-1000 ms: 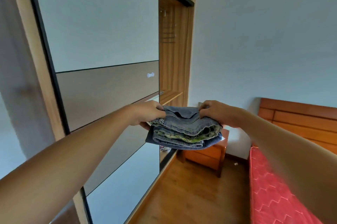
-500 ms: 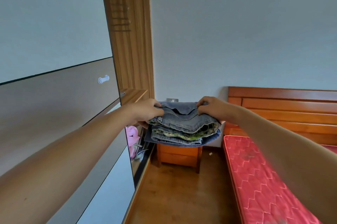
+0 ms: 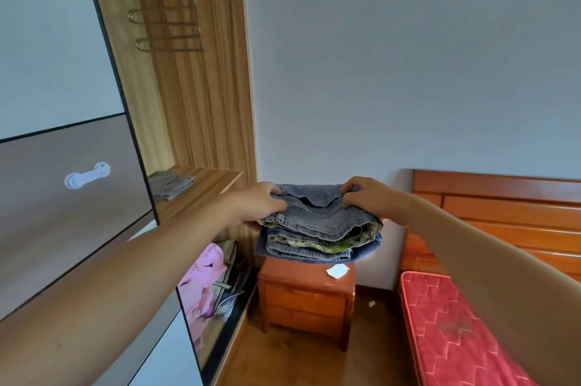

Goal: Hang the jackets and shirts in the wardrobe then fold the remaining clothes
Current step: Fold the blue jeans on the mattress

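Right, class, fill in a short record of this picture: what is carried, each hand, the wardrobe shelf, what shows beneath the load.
carried: stack of folded clothes, denim on top
left hand: grips the stack's left edge
right hand: grips its right edge
wardrobe shelf: holds one folded grey garment
beneath the stack in view: wooden nightstand

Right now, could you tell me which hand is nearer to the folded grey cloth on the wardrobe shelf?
Left. The left hand grips the folded jeans on the side facing the folded grey cloth; the right hand grips their opposite side, farther away.
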`<move>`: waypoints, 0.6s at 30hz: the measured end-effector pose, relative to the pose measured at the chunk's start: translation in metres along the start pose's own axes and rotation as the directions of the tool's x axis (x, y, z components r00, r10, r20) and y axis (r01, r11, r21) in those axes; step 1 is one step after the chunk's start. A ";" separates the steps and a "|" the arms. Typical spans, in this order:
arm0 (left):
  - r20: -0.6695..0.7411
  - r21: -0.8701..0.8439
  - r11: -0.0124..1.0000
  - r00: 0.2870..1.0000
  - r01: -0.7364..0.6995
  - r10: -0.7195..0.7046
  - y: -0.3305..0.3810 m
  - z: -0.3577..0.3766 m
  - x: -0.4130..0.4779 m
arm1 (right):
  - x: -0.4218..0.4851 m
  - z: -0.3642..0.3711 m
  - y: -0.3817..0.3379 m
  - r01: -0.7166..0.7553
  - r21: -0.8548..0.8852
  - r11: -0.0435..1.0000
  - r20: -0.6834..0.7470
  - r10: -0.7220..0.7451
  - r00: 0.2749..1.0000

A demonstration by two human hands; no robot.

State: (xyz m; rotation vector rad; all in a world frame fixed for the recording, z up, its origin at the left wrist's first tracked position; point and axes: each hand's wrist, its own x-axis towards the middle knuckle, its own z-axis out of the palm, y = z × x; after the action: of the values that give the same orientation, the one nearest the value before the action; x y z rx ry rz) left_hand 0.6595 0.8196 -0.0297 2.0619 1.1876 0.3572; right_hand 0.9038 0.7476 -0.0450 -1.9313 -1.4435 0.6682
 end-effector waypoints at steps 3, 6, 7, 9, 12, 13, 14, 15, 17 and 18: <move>-0.006 -0.017 1.000 1.000 -0.006 0.006 0.003 0.000 0.059 | 0.061 -0.015 0.012 0.003 -0.010 1.000 0.019 -0.002 1.000; -0.008 -0.023 1.000 1.000 0.007 -0.008 0.000 -0.005 0.108 | 0.112 -0.019 0.020 0.002 -0.022 1.000 0.032 -0.001 0.999; -0.006 -0.019 1.000 1.000 0.012 -0.012 -0.001 -0.007 0.123 | 0.127 -0.019 0.023 0.003 -0.027 1.000 0.040 -0.001 0.999; -0.007 -0.033 0.999 1.000 0.024 -0.024 -0.005 -0.011 0.155 | 0.158 -0.020 0.027 0.004 -0.034 0.999 0.053 -0.002 0.999; -0.005 -0.065 0.997 0.999 0.035 -0.036 -0.017 -0.020 0.201 | 0.208 -0.019 0.030 0.002 -0.037 0.999 0.066 0.001 0.998; -0.006 -0.063 0.997 0.999 0.041 -0.042 -0.023 -0.024 0.216 | 0.226 -0.017 0.029 0.002 -0.035 0.999 0.073 0.001 0.997; -0.008 -0.066 0.997 0.999 0.050 -0.051 -0.030 -0.028 0.232 | 0.245 -0.013 0.029 0.005 -0.038 0.999 0.081 -0.001 0.997; -0.010 -0.072 0.996 0.998 0.059 -0.060 -0.038 -0.034 0.248 | 0.264 -0.010 0.027 0.010 -0.044 0.999 0.090 -0.006 0.996; -0.018 -0.081 0.994 0.997 0.073 -0.075 -0.054 -0.047 0.281 | 0.305 -0.001 0.021 0.028 -0.057 0.998 0.099 -0.023 0.995; -0.031 -0.098 0.992 0.996 0.078 -0.081 -0.064 -0.055 0.299 | 0.327 0.004 0.017 0.036 -0.060 0.998 0.101 -0.030 0.994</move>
State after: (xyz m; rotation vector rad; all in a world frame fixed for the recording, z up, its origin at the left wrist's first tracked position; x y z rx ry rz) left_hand 0.7489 1.1141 -0.0692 1.9265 1.2452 0.4058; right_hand 1.0002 1.0593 -0.0692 -1.9402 -1.5711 0.7217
